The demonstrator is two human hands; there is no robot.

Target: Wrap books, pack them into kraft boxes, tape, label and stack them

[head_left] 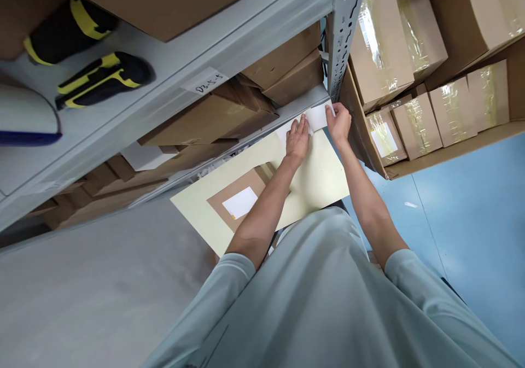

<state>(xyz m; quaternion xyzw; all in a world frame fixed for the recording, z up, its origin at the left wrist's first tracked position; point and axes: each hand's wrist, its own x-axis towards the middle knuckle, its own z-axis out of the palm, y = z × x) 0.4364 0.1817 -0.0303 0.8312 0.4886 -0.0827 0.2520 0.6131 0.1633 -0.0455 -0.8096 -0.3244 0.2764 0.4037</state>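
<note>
A pale yellow board (324, 165) lies flat in front of me, below the shelf. My left hand (298, 136) rests on white paper (283, 132) at its far edge, fingers stretched out and pressing down. Just to the right, my right hand (338, 123) pinches the right end of a white paper slip (318, 117) between thumb and fingers. Whether the slip joins the paper under my left hand I cannot tell. A flat brown cardboard box (219, 199) with a white label (240, 202) sits on the board, partly behind my left forearm.
A metal shelf rack (262, 23) with brown boxes (213, 117) runs along the left, its perforated post (348, 29) near my hands. Two black-and-yellow tools (104, 81) lie on the upper shelf. At right, a large open carton (455, 152) holds several taped boxes (452, 114) above the blue floor (471, 215).
</note>
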